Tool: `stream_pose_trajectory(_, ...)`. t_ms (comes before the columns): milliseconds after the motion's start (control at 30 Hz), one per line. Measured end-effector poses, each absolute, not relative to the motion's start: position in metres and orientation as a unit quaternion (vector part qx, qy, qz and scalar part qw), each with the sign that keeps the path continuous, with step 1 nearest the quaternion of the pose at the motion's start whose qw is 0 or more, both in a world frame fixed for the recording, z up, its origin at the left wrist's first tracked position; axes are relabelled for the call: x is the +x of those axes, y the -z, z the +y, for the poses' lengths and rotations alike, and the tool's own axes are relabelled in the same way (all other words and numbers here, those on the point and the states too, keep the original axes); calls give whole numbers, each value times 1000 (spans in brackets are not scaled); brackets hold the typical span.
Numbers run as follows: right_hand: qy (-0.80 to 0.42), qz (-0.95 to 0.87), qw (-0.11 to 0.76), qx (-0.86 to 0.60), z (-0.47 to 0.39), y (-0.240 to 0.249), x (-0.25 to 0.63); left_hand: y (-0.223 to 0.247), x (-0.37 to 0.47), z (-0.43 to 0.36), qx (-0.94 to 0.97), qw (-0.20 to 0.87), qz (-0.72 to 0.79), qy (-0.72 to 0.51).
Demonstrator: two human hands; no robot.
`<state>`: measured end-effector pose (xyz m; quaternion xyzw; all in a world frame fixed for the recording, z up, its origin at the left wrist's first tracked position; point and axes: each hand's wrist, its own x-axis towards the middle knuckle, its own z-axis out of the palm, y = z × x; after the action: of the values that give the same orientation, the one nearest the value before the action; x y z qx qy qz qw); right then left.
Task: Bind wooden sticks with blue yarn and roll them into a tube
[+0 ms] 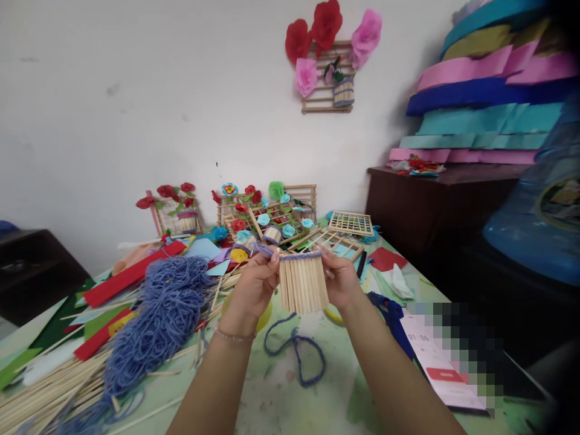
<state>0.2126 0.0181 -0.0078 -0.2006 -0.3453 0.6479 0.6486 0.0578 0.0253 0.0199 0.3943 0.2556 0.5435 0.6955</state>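
Left hand [256, 281]: closed in a pinch on the upper left corner of the stick piece, with blue yarn gathered at its fingertips
Right hand [341, 279]: thumb and fingers nipped together on the upper right edge of the same piece
Stick piece [303, 284]: held up between both hands above the desk [281, 418], pale sticks side by side and roughly upright, lower ends bare
Yarn band [301, 256]: blue-violet, lying across the sticks near their top ends
Step in hand: looks like fitting or snugging the band along the top edge; whether its ends are fastened, I cannot tell
Next move calls for: judging by the grip, even tension on the yarn and a steady hold, so the sticks stay level and the band does not slip off the top
Loose yarn [312, 382]: looped on the desk below the piece; whether it joins the band is unclear
Yarn heap [170, 302]: tangled, to the left, beside and partly over loose sticks [54, 386]
Right side: a blue tool [388, 308] partly behind the forearm, and a phone [437, 362] near it
Behind: stick frames with paper flowers, and a finished-looking frame [327, 90] on the wall [136, 109]
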Motion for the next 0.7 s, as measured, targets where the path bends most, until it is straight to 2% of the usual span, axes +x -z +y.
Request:
stream_pose_trajectory(133,-659,-351,636,-198,20,13,210,-22,57,19,439,635,255,-581)
stream_pose_trajectory(433,-651,-363,638,-196,17,9,206,-24,64,7,458,587,250,-618)
stream_pose_trajectory(567,-635,-388,635,-208,21,14,208,-25,60,6,532,476,284,-640)
stream_pose_trajectory(700,-517,-497,627,-303,21,14,215,-28,51,11,617,378,335,-604)
